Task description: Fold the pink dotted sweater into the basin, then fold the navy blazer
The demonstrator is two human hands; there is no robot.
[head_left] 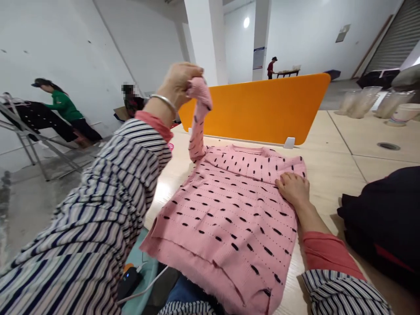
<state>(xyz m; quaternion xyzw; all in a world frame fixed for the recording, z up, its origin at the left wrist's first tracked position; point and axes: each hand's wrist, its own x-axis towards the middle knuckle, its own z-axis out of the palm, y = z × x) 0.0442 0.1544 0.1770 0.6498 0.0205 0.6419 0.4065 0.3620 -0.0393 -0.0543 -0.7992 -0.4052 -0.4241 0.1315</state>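
Note:
A pink knitted sweater (226,210) with black dashes lies spread over the table, its lower hem hanging past the near edge toward my lap. My left hand (182,85) is raised above the tabletop, closed around the end of one sleeve, which stretches up from the shoulder. Across the sweater, my right hand (294,189) rests on the fabric near the other shoulder, fingers bent and pressed down on it. Whether those fingers pinch the knit is hidden.
An orange divider (262,109) stands behind the sweater on the pale wooden table (331,175). Dark cloth (383,223) lies at the right. Plastic cups (364,101) and a paper cup (404,114) stand at the far right. Other people are in the background.

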